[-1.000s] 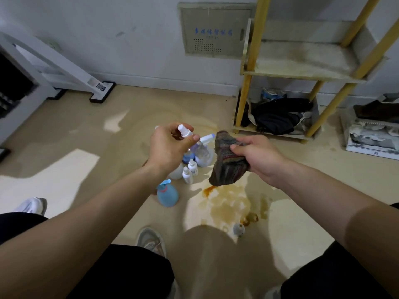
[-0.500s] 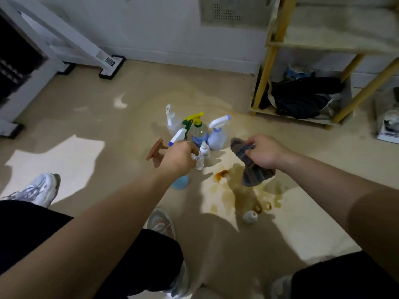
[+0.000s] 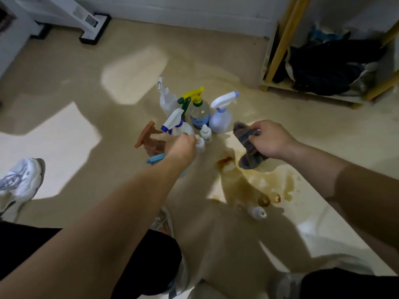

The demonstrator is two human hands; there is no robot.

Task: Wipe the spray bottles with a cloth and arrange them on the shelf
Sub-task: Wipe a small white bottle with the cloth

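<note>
Several spray bottles stand clustered on the floor: a clear one [image 3: 166, 98], a yellow-and-green trigger bottle [image 3: 199, 111], a white one with a lilac nozzle [image 3: 222, 115], a blue-tipped white one [image 3: 176, 124], a brown one [image 3: 149, 137] and a blue one [image 3: 155, 158]. Two small white bottles [image 3: 205, 133] stand at the front. My left hand [image 3: 180, 148] is low over the cluster, fingers curled at the nearer small bottle [image 3: 200, 145]. My right hand [image 3: 273, 141] grips a dark striped cloth [image 3: 248, 147] just right of the bottles. The yellow-framed shelf [image 3: 279, 39] is at the upper right.
A brown spill [image 3: 248, 184] spreads on the floor under the cloth, and a small bottle [image 3: 258, 212] lies beside it. Dark bags [image 3: 330, 67] fill the shelf's bottom level. A white stand's foot [image 3: 92, 26] sits at the far left wall. My shoe [image 3: 20, 182] is at left.
My left hand has gone from chest height, holding a small white bottle up, down to the floor cluster. The right hand with the cloth dropped lower too, and my view tilted down.
</note>
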